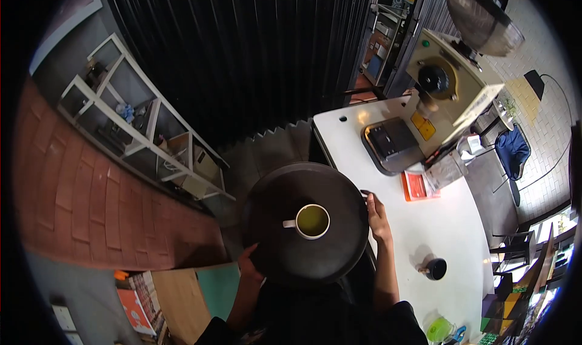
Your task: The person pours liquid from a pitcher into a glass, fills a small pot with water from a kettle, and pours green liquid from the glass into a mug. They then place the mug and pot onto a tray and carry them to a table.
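A round dark tray [279,248] is held level in front of my body. On it stands a white cup [313,221] with green liquid inside, its handle pointing left. My left hand [250,265] grips the tray's lower left edge, with part of the fingers hidden under it. At the tray's right edge, my right hand [377,216] holds the rim, fingers partly beneath.
To the right, a white counter [448,230] bears a grinder-like machine [448,78], a black scale-like device [391,142], a red-and-white packet [417,186], a dark cup [434,268] and a green item [439,330]. A white shelf [145,142] stands left, by a brick wall [91,205].
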`<state>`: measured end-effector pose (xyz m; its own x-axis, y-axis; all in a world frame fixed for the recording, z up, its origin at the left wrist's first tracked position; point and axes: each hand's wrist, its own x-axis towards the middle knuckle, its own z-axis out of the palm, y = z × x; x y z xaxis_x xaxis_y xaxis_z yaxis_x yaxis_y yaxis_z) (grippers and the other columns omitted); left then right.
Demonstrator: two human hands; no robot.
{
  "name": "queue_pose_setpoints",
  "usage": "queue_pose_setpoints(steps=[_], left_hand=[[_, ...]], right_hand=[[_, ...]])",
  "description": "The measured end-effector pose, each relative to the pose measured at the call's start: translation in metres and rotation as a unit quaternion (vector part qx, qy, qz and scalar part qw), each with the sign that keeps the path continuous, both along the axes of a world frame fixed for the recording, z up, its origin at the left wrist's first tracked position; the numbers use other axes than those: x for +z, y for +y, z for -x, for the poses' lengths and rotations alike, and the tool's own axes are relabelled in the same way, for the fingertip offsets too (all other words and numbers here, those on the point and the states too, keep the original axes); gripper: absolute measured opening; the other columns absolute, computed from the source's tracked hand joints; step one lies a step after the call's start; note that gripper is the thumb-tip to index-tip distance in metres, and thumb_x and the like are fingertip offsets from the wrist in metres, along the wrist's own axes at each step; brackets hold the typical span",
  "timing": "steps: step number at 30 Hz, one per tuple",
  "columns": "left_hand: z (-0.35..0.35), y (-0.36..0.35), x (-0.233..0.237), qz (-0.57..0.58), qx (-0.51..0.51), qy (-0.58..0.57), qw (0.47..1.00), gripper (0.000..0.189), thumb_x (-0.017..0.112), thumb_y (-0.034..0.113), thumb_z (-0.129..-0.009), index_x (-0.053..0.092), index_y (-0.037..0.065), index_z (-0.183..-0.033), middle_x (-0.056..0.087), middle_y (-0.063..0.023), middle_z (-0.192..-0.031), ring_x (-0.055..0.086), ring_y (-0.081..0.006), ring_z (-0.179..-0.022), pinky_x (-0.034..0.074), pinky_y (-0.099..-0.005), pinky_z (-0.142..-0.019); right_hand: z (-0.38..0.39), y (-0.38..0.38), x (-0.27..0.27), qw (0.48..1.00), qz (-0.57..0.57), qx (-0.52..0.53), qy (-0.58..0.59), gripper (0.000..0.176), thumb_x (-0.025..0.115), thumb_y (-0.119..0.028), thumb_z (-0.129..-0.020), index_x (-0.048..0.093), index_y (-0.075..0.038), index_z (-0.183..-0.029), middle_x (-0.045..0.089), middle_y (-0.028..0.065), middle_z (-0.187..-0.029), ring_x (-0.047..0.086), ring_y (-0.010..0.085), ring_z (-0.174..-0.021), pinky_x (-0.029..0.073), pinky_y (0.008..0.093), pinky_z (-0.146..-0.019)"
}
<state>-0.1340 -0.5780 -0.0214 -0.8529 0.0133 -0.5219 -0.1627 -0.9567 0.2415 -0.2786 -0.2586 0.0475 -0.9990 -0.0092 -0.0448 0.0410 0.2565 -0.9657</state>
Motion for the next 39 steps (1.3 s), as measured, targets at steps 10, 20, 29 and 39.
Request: queue_pose_setpoints(steps=[10,20,29,39], left_hand=[[0.131,-0.077,0.001,0.095,-0.042,-0.023,0.994,0.027,0.053,0.017,-0.083,0.061,-0.002,-0.101,0.066,-0.014,-0.099,0.063,-0.0289,-0.09,0.049,-0.0407,-0.087],[0.297,-0.109,-0.013,0.126,-0.071,-0.021,0.989,0.023,0.055,0.015,-0.083,0.064,0.0,-0.096,0.067,-0.0117,-0.095,0.064,-0.0263,-0.087,0.051,-0.0367,-0.081],[0.477,-0.116,0.035,0.143,-0.186,-0.032,0.972,0.027,0.053,0.02,-0.084,0.064,0.0,-0.098,0.067,-0.0122,-0.097,0.064,-0.0272,-0.089,0.051,-0.038,-0.082],[0.666,-0.094,0.024,0.191,-0.342,0.038,0.919,0.032,0.049,0.027,-0.086,0.063,0.002,-0.1,0.066,-0.0116,-0.1,0.063,-0.0261,-0.089,0.05,-0.0369,-0.081]], right_hand=[[0.094,-0.063,-0.044,0.973,0.209,-0.038,-0.09,0.052,0.04,-0.036,-0.1,0.046,0.01,-0.125,0.057,0.0164,-0.118,0.057,0.0208,-0.104,0.048,0.0309,-0.09],[0.231,-0.073,-0.092,0.973,0.177,-0.135,-0.057,0.045,0.041,-0.032,-0.1,0.054,0.008,-0.115,0.063,0.0107,-0.106,0.058,0.0156,-0.095,0.049,0.0281,-0.08],[0.355,-0.079,-0.055,0.958,0.16,-0.177,-0.161,0.065,0.049,-0.049,-0.093,0.047,0.005,-0.129,0.049,0.0187,-0.13,0.04,0.0241,-0.126,0.03,0.0345,-0.105],[0.412,-0.093,-0.039,0.882,0.13,-0.426,-0.153,0.063,0.049,-0.052,-0.091,0.049,-0.002,-0.13,0.051,0.0136,-0.13,0.041,0.023,-0.126,0.026,0.0353,-0.108]])
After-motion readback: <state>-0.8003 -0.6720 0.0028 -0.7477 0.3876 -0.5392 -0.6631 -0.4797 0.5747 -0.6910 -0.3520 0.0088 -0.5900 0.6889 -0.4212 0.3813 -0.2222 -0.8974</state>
